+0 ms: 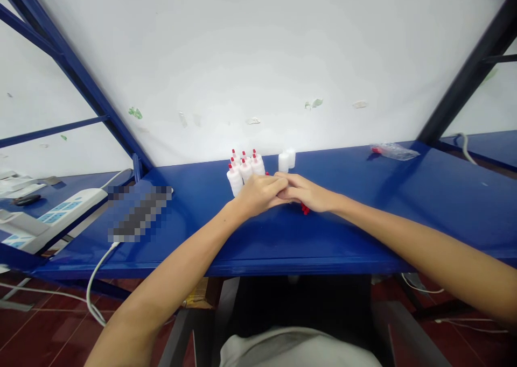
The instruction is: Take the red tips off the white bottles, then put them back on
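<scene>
My left hand [260, 192] and my right hand [309, 192] meet over the middle of the blue table, fingers curled and closed against each other. What they hold between them is hidden by the fingers; a bit of red [267, 174] shows just above my left hand. Behind and left of that hand stands a cluster of several white squeeze bottles [235, 181] with pointed nozzles and red tips. Two white bottles without nozzles [283, 163] stand behind my right hand. Small red pieces [305, 209] lie on the table by my right hand, partly covered by it.
A clear plastic bag [393, 151] with something red lies at the back right. On the left are a pixelated dark device [141, 216] with a white cable [93, 281] and a white power strip [60, 216]. Blue metal posts [84, 87] frame the blue table [347, 243].
</scene>
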A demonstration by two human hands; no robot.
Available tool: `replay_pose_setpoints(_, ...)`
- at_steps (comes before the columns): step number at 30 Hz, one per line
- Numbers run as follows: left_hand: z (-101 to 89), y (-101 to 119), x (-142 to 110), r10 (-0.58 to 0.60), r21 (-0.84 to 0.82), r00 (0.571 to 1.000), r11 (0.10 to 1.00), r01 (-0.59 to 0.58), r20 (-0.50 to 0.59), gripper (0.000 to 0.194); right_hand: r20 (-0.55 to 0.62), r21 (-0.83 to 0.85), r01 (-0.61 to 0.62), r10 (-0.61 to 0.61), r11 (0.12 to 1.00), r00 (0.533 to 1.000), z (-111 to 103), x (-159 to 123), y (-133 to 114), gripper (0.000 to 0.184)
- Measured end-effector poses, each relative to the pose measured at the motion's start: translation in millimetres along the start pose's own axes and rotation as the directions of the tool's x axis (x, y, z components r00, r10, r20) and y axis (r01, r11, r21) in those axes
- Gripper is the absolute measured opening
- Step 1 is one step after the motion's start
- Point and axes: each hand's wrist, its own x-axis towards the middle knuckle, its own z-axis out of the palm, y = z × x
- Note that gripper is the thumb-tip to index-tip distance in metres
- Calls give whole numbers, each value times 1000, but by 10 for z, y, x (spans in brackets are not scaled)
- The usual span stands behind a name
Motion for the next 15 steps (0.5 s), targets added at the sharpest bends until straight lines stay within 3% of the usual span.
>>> replay_pose_setpoints(3, -4, 14, 21, 37, 61, 999, 997, -37, 2, 40, 8, -59, -36, 36, 998, 999, -14, -2, -35, 7)
replay_pose_setpoints(10, -33, -46, 16, 81, 108, 996, 990, -86, 47, 42, -3, -200, 3, -4, 980, 1000, -11, -8, -79, 4)
replay_pose_setpoints(13, -67, -96, 11, 27, 67, 998, 997, -30, 54, 42, -35, -229, 23, -31, 973, 999, -19, -3, -42, 13)
replay_pose_setpoints(15, -112, -137, 21, -93, 58, 994, 994, 90, 57, 44, -114, -226, -4, -22, 974, 993, -48, 3, -2, 21)
